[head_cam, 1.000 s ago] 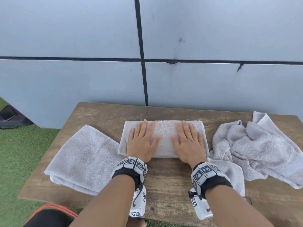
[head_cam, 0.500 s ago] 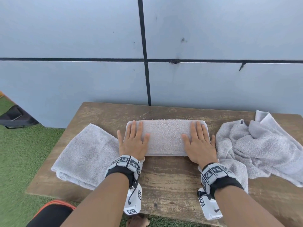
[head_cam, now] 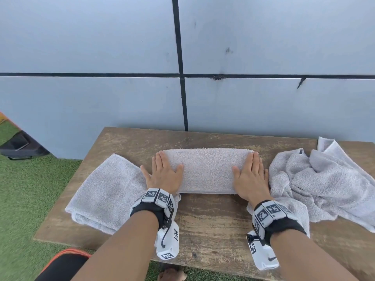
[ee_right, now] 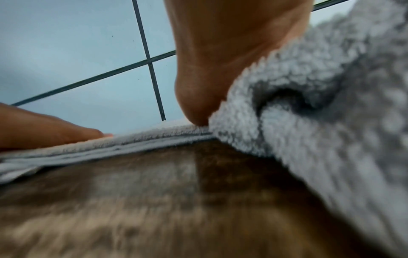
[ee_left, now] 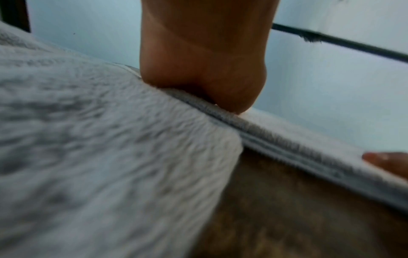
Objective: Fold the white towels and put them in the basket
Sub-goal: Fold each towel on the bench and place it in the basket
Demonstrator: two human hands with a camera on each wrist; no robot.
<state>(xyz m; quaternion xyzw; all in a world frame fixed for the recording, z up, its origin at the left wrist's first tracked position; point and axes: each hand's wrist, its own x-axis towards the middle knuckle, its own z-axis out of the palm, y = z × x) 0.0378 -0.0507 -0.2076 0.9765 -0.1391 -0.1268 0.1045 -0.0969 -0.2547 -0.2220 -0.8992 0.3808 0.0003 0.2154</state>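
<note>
Towel [head_cam: 207, 171], folded into a long narrow band, lies flat across the middle of the wooden table [head_cam: 213, 224], its long side running left to right; the left hand [head_cam: 164, 175] rests palm down on its left end, fingers straight and close together pointing toward the wall [head_cam: 91, 47], thumb spread inward onto the cloth, little finger splayed out toward the neighbouring cloth; the right hand [head_cam: 250, 177] mirrors it on the right end, flat, fingers straight, thumb angled inward; neither hand grips anything, both only press on the cloth. Both forearms reach forward from the near edge, roughly parallel, each wrist wearing a black strap with a white marker-covered camera unit. From the left wrist view the heel of the palm sits on the layered edge of the towel [ee_left: 298, 148], and a fingertip of the other hand shows at the far right; from the right wrist view the palm heel bears on the towel's [ee_right: 132, 144] stacked edges. A second folded towel [head_cam: 105, 191] lies at the table's left, its near corner touching the left wrist; a crumpled pile of towels [head_cam: 324, 179] sits at the right, against the right hand. Green turf [head_cam: 24, 199] covers the ground.
</note>
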